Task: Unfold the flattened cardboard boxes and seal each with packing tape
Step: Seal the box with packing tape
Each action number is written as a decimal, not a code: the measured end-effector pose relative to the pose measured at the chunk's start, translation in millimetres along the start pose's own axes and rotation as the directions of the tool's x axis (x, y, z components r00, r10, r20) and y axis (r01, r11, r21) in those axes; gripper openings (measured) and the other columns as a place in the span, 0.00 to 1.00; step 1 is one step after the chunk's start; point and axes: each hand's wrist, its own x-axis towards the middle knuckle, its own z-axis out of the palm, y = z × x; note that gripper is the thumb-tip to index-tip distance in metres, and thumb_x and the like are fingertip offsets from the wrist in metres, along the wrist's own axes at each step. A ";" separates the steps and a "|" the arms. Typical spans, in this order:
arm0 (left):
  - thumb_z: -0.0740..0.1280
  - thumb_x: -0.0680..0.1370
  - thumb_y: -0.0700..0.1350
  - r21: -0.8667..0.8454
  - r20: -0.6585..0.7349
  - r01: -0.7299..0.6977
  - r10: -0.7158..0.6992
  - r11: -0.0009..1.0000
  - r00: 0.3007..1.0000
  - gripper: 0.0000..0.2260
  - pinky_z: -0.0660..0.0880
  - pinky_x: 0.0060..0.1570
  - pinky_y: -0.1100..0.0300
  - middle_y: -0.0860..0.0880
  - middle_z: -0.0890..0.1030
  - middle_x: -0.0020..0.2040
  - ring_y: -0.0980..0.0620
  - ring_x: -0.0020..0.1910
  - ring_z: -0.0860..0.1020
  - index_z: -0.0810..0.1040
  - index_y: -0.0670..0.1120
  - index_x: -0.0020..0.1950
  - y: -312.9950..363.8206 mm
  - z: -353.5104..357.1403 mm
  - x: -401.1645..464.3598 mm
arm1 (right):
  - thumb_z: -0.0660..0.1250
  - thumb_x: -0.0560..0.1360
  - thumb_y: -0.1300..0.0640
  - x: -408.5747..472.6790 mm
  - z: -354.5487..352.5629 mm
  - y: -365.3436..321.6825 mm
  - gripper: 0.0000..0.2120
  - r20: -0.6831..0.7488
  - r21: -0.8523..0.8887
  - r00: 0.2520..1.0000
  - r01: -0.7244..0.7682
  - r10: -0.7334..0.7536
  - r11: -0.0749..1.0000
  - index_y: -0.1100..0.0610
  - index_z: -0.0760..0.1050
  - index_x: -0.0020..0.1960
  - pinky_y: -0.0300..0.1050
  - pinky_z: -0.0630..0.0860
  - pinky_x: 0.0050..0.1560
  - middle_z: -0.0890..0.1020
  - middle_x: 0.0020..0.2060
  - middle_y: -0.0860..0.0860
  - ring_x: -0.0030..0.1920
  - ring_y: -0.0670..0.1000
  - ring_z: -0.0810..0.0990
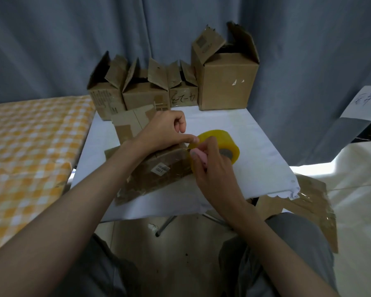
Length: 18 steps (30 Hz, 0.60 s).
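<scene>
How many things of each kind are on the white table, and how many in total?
Opened cardboard boxes standing at the back: 4
Box being taped under the hands: 1
Other cardboard piece behind it, shape unclear: 1
Yellow tape roll: 1
Pink cutter in the right hand: 1
Total: 8
</scene>
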 end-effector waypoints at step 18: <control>0.79 0.64 0.59 -0.014 -0.029 0.000 -0.001 1.000 1.000 0.21 0.70 0.34 0.61 0.47 0.79 0.36 0.51 0.35 0.75 0.76 0.45 0.39 5.0 -2.2 -5.5 | 0.72 0.70 0.58 62.9 -59.6 122.6 0.06 0.103 -0.328 0.804 -0.529 0.586 0.783 0.56 0.75 0.41 0.50 0.77 0.45 0.82 0.41 0.55 0.46 0.56 0.80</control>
